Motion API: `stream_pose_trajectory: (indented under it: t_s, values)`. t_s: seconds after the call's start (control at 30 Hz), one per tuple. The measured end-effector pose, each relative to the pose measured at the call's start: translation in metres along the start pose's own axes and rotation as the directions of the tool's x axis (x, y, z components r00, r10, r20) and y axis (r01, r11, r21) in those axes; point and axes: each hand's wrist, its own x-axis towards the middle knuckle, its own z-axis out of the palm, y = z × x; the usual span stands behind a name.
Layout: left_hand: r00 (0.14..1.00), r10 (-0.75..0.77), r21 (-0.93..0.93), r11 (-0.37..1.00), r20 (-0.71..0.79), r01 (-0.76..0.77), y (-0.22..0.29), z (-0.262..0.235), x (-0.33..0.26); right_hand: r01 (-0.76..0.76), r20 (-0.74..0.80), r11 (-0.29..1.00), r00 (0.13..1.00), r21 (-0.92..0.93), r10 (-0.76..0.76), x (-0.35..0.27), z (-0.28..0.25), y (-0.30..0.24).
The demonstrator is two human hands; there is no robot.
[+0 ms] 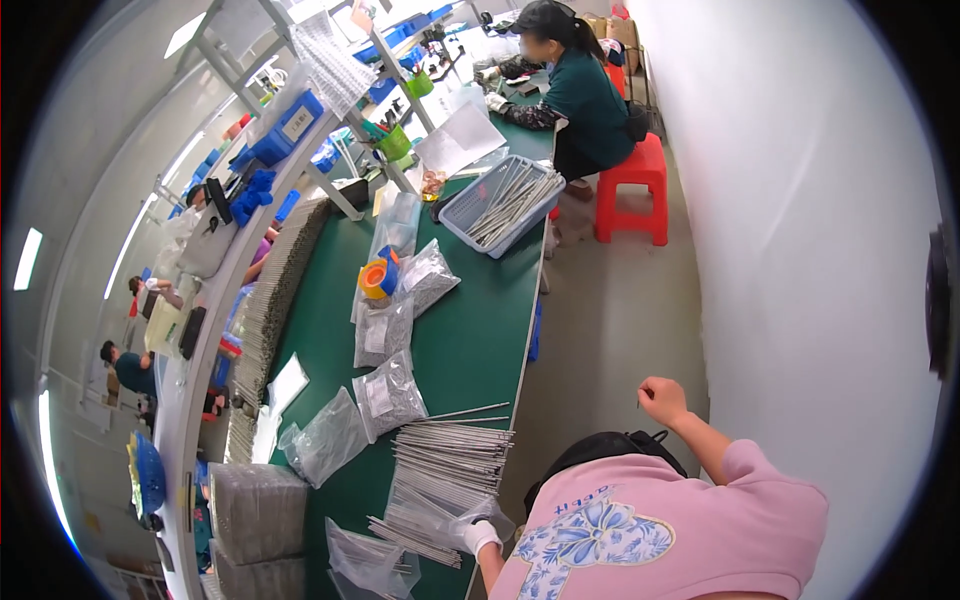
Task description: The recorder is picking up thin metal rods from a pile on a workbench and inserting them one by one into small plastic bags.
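My left hand, in a white glove, is at the table's near edge. Its fingers close on a clear plastic bag that lies over part of a spread of thin metal rods. Bare and raised to the right, away from the table, my right hand makes a fist. A small thin dark tip shows below its fingers; what it belongs to is too small to tell. Left of the rods are another clear bag and a filled bag of small grey pieces.
More filled bags and orange and blue tape rolls stand farther up the green table. Beyond is a grey-blue basket of rods. A co-worker sits by a red stool. Wrapped stacks stand left; a white wall right.
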Motion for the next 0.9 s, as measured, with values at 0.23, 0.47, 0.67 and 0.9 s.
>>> stream_pose_trajectory:
  t_s: [0.23,0.47,0.67,0.9]
  values:
    - [0.988,0.115,0.025,0.993,0.101,-0.118,-0.010,-0.002,0.017,0.041,-0.001,0.999,0.999,-0.020,-0.041,0.000,0.020,0.013]
    - [0.989,-0.148,-0.128,0.981,0.021,0.149,0.023,-0.032,-0.048,0.126,0.016,0.992,0.992,-0.015,-0.126,0.001,0.023,0.040]
    - [0.986,-0.161,-0.192,0.967,0.049,0.168,0.030,-0.010,-0.084,0.138,0.092,0.990,0.986,0.007,-0.138,0.010,0.020,0.044]
    - [0.937,-0.244,-0.777,0.528,0.248,0.343,-0.010,0.051,-0.059,0.258,0.222,0.959,0.948,-0.117,-0.228,0.030,0.022,-0.016]
